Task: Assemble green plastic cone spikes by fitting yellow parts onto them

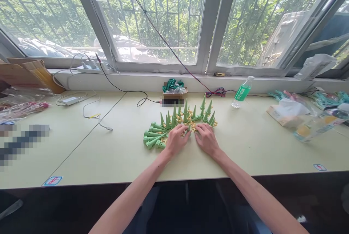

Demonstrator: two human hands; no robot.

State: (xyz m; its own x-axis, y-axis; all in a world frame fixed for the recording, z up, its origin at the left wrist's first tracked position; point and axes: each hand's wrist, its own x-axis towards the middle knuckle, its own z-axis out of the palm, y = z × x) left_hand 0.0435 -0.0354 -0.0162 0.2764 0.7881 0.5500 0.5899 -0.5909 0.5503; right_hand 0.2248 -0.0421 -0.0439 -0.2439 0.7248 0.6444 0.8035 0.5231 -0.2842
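Observation:
Many green plastic watering spikes (154, 135) lie or stand in a curved pile on the pale table, with small yellow valve pieces among them. My left hand (177, 138) is closed at the pile's front edge, its thumb and fingers around a green cone-tipped spike (189, 128). Just to the right, my right hand (207, 138) has its fingers bent in beside some yellow valve pieces (193, 125). Whatever its fingertips pinch is too small to make out. Several spikes (203, 104) stand point up behind both hands; on the left others lie flat, their ribbed ends outward.
Behind the pile sits a small open box (174, 96) with green and clear wrapping. A green-labelled bottle (241, 93) stands to the right, near a tissue box (287, 112) and a tilted bottle (321, 125). Cables (99, 119) trail across the left side.

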